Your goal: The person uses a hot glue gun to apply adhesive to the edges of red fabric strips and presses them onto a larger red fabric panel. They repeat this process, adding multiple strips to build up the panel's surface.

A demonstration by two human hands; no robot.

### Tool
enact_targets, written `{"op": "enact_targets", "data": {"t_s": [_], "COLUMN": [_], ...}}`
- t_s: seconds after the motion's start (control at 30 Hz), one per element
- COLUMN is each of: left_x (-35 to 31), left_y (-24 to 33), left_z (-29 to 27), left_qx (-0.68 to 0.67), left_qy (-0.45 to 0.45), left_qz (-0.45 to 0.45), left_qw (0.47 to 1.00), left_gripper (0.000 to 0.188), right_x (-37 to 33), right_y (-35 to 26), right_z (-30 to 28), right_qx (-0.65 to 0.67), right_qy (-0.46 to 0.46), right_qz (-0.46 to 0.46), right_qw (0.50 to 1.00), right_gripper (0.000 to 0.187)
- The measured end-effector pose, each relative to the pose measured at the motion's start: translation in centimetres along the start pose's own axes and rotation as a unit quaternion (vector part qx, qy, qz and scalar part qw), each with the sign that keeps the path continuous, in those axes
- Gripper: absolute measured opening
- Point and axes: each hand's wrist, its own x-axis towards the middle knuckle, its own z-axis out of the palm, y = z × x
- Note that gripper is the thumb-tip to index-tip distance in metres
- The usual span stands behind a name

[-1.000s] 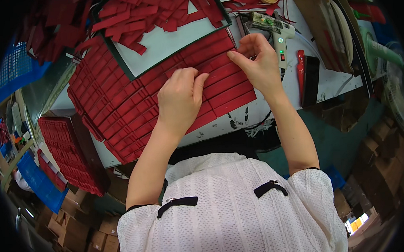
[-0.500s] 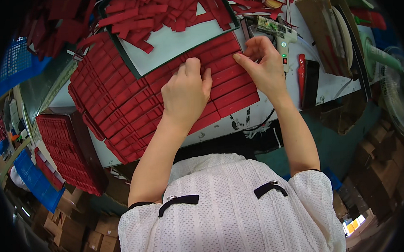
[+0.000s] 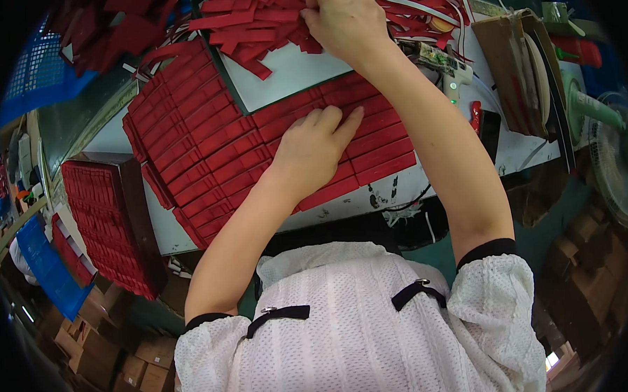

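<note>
Flat red strips (image 3: 255,139) lie in overlapping rows under the flat, open left hand (image 3: 312,150), while the right hand (image 3: 345,19) pinches loose red strips (image 3: 250,23) beyond.

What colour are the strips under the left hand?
Red, all of them; the strips under the left hand show clearly in the head view.

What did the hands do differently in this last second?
The right hand left the laid rows of red strips and reached up into the loose pile at the far side of the table. The left hand stayed flat on the rows, which kept their order.
</note>
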Motion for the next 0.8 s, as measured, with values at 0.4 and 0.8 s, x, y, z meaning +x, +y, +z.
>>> {"op": "enact_targets", "data": {"t_s": [0.4,0.8], "left_x": [2.4,1.1], "left_y": [0.2,2.7], "left_z": [-4.1,0.3], "left_qx": [-0.145,-0.124], "left_qy": [0.219,0.053], "left_qz": [-0.090,-0.189], "left_qw": [0.961,0.973], "left_gripper": [0.020,0.017], "right_x": [-7.5,-15.8], "right_y": [2.0,7.4], "right_z": [-9.1,-8.6], "right_qx": [0.131,0.433], "right_qy": [-0.150,0.017], "right_qz": [-0.111,0.329], "right_qw": [0.974,0.839], "right_gripper": [0.008,0.013]}}
